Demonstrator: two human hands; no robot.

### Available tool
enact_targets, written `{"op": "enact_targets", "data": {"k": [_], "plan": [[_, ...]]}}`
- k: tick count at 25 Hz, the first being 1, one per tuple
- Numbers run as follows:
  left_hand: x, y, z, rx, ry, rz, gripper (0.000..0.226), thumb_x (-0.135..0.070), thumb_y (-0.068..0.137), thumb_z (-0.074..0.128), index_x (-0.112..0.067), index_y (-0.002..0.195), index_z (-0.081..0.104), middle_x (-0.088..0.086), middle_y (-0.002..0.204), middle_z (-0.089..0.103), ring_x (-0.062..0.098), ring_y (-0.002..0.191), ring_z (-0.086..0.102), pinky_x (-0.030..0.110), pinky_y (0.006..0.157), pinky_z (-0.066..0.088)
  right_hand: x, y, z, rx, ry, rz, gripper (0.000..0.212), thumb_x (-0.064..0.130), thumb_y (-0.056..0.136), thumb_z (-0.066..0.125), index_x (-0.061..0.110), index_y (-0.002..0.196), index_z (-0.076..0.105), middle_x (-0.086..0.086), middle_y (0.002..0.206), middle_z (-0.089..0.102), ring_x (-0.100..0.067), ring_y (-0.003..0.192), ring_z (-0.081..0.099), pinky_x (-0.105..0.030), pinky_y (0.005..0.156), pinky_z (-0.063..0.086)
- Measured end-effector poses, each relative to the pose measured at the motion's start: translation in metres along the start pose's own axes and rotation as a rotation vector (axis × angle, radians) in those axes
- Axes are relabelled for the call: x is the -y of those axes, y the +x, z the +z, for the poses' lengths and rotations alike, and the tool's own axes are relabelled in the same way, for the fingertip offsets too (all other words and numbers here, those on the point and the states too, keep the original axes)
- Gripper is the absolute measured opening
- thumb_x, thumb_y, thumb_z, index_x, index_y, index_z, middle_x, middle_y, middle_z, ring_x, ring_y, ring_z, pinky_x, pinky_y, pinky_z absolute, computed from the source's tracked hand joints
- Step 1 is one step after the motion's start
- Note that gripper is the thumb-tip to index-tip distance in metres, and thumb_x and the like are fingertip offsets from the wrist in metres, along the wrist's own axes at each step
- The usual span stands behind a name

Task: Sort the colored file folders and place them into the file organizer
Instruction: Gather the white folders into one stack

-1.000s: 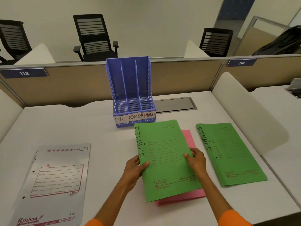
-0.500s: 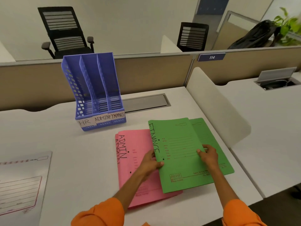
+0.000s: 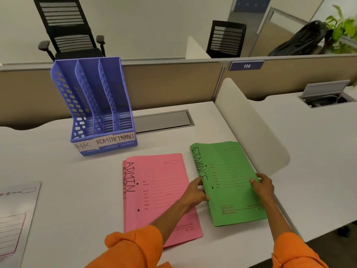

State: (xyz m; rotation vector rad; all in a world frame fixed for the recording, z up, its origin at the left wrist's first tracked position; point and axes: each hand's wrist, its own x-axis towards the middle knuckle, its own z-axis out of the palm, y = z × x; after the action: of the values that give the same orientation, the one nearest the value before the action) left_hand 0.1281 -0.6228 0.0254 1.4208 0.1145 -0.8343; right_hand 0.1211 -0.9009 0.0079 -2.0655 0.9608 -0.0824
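White desk (image 3: 58,171), blue organizer (image 3: 92,105), 114 partition sign (image 3: 246,66)

Only one wide-angle view is given, taken from head height above the near edge of the bench (image 3: 58,180) and turned forward and down. The left hand (image 3: 195,192) and right hand (image 3: 263,185) on the green folders (image 3: 231,180) are seen close, right of centre; the file organizer (image 3: 96,105) is seen farther off, left.

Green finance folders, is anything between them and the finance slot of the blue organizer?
Nothing visible. The left hand and right hand hold the green folders; the pink folders lie flat to their left, and the FINANCE slot of the organizer looks empty.
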Motion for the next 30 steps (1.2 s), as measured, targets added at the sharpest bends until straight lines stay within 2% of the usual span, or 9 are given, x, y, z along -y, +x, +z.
{"op": "enact_targets", "data": {"k": [3,5,12,16,20,21,23,27,30], "plan": [[-0.001,0.008,0.006,0.003,0.024,-0.020,0.076,0.026,0.076,0.058,-0.014,0.140,0.047,0.000,0.125,0.056,0.027,0.118,0.060,0.043,0.095,0.056,-0.006,0.010,-0.001,0.021,-0.025,0.006,0.044,0.011,0.091,0.064,0.003,0.133,0.054,-0.024,0.127,0.062,-0.042,0.115,0.058,-0.049,0.102,0.046],[-0.001,0.010,0.007,-0.001,0.035,-0.028,0.076,0.025,0.075,0.059,-0.015,0.139,0.049,0.000,0.124,0.057,0.027,0.117,0.061,0.044,0.097,0.055,-0.009,0.013,0.001,0.030,-0.032,0.008,0.044,0.012,0.091,0.064,0.003,0.133,0.053,-0.023,0.128,0.061,-0.042,0.116,0.057,-0.050,0.102,0.046],[-0.001,0.013,-0.001,-0.018,0.016,-0.034,0.072,0.026,0.076,0.059,-0.011,0.138,0.050,0.007,0.127,0.056,0.018,0.102,0.066,0.034,0.085,0.060,-0.012,0.018,0.015,-0.011,-0.011,0.010,0.040,0.006,0.091,0.063,-0.003,0.129,0.056,-0.025,0.123,0.063,-0.040,0.111,0.060,-0.042,0.094,0.047],[-0.003,0.012,-0.002,0.001,0.021,-0.034,0.072,0.025,0.078,0.061,-0.008,0.141,0.047,0.007,0.134,0.055,0.012,0.099,0.064,0.031,0.085,0.060,-0.008,0.022,0.019,-0.056,-0.068,0.005,0.048,0.005,0.089,0.064,-0.005,0.134,0.052,-0.026,0.131,0.059,-0.042,0.119,0.056,-0.048,0.105,0.045],[0.000,0.009,-0.002,0.001,0.084,-0.025,0.069,0.015,0.082,0.065,-0.008,0.143,0.044,0.007,0.141,0.052,0.010,0.102,0.061,0.024,0.082,0.058,-0.003,0.022,0.021,-0.086,-0.204,-0.028,0.051,0.015,0.090,0.065,-0.003,0.135,0.051,-0.028,0.131,0.057,-0.044,0.120,0.054,-0.055,0.104,0.042],[0.001,0.008,-0.002,-0.014,0.133,-0.009,0.065,0.009,0.084,0.066,-0.010,0.143,0.044,0.006,0.142,0.051,0.008,0.102,0.060,0.021,0.080,0.056,0.000,0.019,0.023,-0.102,-0.237,-0.044,0.052,0.019,0.090,0.065,-0.001,0.135,0.050,-0.028,0.131,0.056,-0.044,0.121,0.052,-0.055,0.104,0.041],[0.003,0.004,-0.004,-0.109,0.349,0.068,0.060,-0.010,0.090,0.068,-0.013,0.144,0.042,0.003,0.145,0.046,0.014,0.115,0.057,0.025,0.091,0.052,0.009,0.011,0.031,-0.130,-0.266,-0.129,0.052,0.025,0.090,0.066,0.001,0.134,0.051,-0.026,0.130,0.056,-0.043,0.121,0.051,-0.054,0.105,0.039],[0.012,-0.004,-0.022,-0.376,1.012,0.330,0.058,-0.038,0.099,0.053,-0.015,0.149,0.036,0.003,0.157,0.034,0.024,0.143,0.035,0.037,0.117,0.032,0.032,-0.019,0.061,-0.088,-0.234,-0.323,0.052,0.039,0.091,0.063,0.008,0.133,0.052,-0.017,0.133,0.057,-0.034,0.126,0.050,-0.052,0.111,0.031],[0.017,-0.010,-0.038,-0.476,1.241,0.317,0.068,-0.054,0.099,0.039,-0.018,0.155,0.024,0.005,0.165,0.014,0.028,0.152,0.014,0.045,0.125,0.013,0.044,-0.045,0.087,-0.047,-0.254,-0.446,0.054,0.048,0.093,0.056,0.013,0.133,0.051,-0.013,0.138,0.054,-0.029,0.130,0.048,-0.049,0.113,0.028]]}}
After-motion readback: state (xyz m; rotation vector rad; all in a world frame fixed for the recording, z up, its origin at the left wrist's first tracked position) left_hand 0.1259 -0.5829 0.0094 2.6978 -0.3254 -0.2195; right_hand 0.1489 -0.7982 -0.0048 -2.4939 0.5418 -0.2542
